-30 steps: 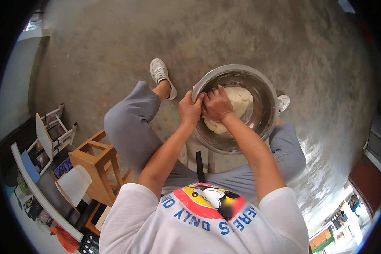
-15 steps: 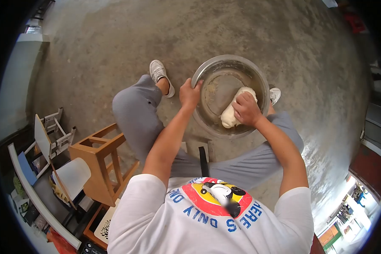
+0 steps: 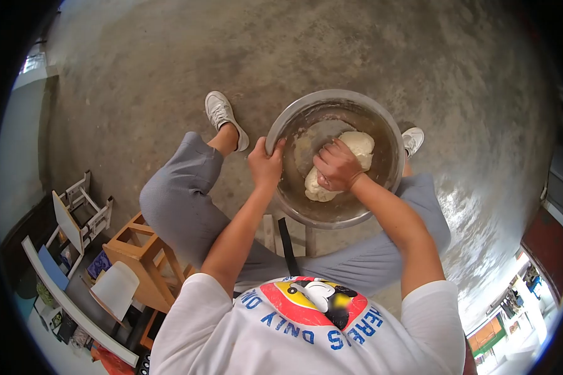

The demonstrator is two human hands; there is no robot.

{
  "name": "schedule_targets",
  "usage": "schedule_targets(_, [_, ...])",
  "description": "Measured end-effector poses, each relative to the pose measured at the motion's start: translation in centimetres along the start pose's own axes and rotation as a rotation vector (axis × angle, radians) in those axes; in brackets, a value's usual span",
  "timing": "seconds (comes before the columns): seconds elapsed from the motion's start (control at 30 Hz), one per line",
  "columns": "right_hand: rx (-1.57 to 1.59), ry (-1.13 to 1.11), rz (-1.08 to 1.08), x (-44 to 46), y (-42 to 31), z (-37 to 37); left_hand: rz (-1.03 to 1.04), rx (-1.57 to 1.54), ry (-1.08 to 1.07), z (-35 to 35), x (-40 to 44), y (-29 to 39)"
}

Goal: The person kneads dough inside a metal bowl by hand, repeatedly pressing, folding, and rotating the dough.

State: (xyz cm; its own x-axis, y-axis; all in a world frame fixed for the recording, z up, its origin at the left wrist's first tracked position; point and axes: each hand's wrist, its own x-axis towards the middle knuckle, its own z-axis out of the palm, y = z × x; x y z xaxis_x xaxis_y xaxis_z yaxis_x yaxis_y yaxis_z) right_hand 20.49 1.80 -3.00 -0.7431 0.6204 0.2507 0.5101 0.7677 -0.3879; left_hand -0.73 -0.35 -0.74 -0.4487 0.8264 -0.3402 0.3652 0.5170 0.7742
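Seated person, white T-shirt (image 3: 256,350), grey trousers (image 3: 181,187), knees spread wide. Metal bowl (image 3: 331,95) sits between the knees, over the grey floor (image 3: 306,44); what bears it is mostly hidden. Dough (image 3: 358,147) in the bowl: one pale, long lump, lying aslant from near left to far right, right of the bowl's middle. Left hand (image 3: 266,165) at the bowl's left wall, its grip clamped on the rim, thumb inside, the other fingers outside. Right hand (image 3: 338,165) on the middle of the dough, fingers curled; cannot tell whether that grip closes round any of it. Dough shows at both ends of the hand. Smeared residue on the bowl's inner bottom, left of the dough. White shoes (image 3: 221,112) on the floor, one far left of the bowl, one just right. Wooden stool (image 3: 131,256) near left, a white seat (image 3: 114,287) beside it.
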Motion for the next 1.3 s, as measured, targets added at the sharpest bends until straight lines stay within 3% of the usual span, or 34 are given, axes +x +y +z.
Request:
schedule_targets(0.13, [-0.076,0.004,0.069,2.7,0.2,2.0,0.057,-0.002,0.022,0.0,0.0,-0.3])
schedule_targets(0.27, [-0.087,-0.129,0.276,5.1,0.4,4.5,0.091,0.026,0.009,0.0,0.3,-0.8])
schedule_targets(0.4, [-0.048,-0.566,0.493,9.4,0.1,1.9,0.142,0.004,0.024,0.9,0.9,-2.7])
schedule_targets(0.6, [-0.052,0.146,0.638,3.7,0.5,-0.5,0.094,0.030,0.016,0.6,0.3,-1.3])
schedule_targets(0.7, [-0.089,0.268,0.672,1.7,-3.7,-1.3,0.053,0.141,-0.038,0.2,0.2,0.1])
schedule_targets(0.8, [-0.210,0.104,0.728,-0.1,-7.1,-0.3,0.050,0.140,-0.061,0.2,0.1,-0.2])
schedule_targets(0.9, [-0.315,0.291,0.606,-1.2,-9.0,0.2,0.037,0.117,-0.057,-0.1,-0.2,0.4])
schedule_targets(1.0, [-0.321,0.189,0.605,-3.4,-9.5,1.9,0.101,0.084,0.028,1.0,0.2,-0.6])
schedule_targets(1.3, [-0.169,0.077,0.559,-0.4,-2.1,3.1,0.058,-0.009,-0.028,1.4,0.4,-0.4])
